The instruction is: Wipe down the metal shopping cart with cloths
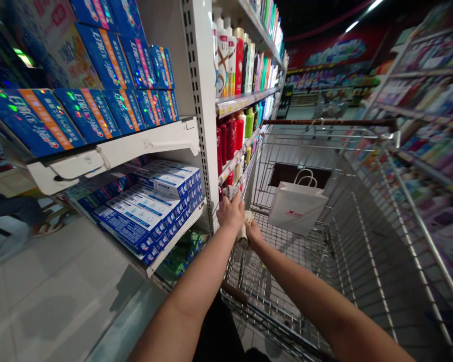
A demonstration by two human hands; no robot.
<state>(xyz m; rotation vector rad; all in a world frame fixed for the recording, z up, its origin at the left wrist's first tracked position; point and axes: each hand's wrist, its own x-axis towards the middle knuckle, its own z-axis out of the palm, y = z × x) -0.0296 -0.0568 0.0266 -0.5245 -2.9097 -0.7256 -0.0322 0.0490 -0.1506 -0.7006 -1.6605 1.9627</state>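
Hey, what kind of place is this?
Likely a supermarket aisle: shelves of blue toothpaste boxes, rows of shampoo-style bottles, and a wire shopping cart holding a white paper bag. The left hand and right hand hold a cloth.

The toothpaste boxes (79, 113) are blue with orange stripes, the cloth (243, 234) off-white, the bag (296, 206) white.
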